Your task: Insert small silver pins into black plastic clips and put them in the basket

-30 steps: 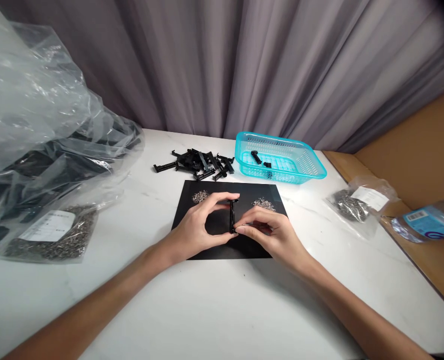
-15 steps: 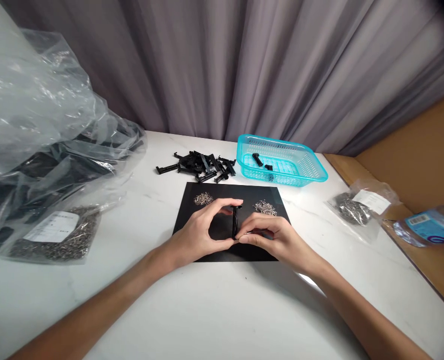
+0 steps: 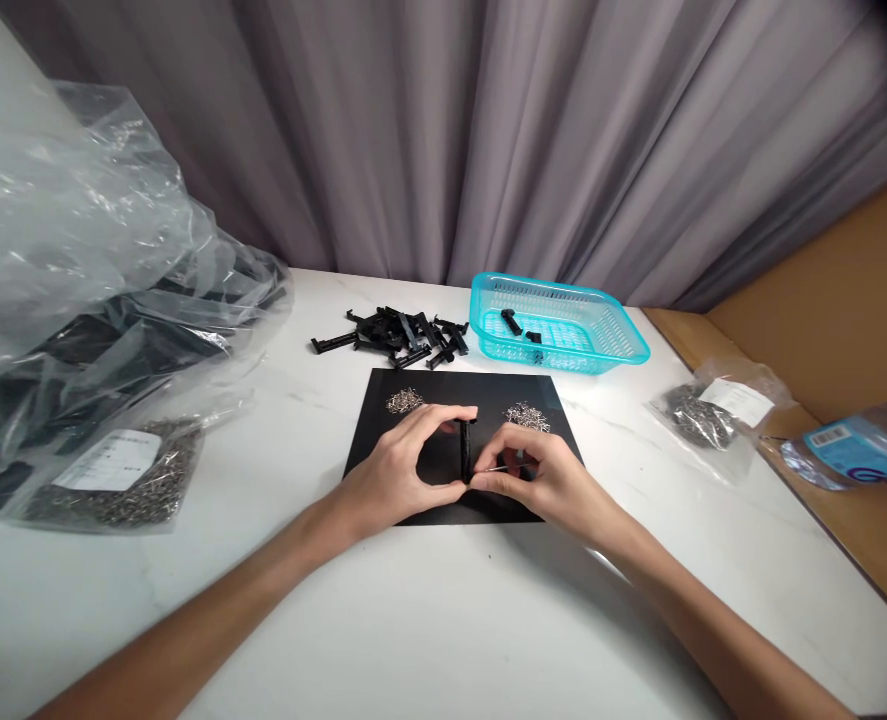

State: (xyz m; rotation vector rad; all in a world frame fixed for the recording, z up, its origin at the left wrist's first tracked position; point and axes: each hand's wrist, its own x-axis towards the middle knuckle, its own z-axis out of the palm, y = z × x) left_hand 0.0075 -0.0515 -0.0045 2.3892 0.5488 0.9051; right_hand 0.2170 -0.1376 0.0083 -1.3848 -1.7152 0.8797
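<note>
My left hand holds a slim black plastic part upright, its thumb at the lower end and its fingers at the top. Close against the lower end of that part is my right hand, thumb and fingers pinched. From the pinch runs a thin metal pin, partly hidden by the fingers. Both hands are over a black mat. Behind them on the mat lie two little heaps of small metal pieces, a left heap and a right heap.
A pile of black plastic parts lies behind the mat. Beside it, a blue basket contains a few similar parts. Plastic bags stand left, including a labelled bag of metal pieces. At right are another small bag and a plastic bottle.
The view has shifted slightly. My right fingers have changed their hold, and more of the thin metal pin shows. My left hand keeps the black part upright.
</note>
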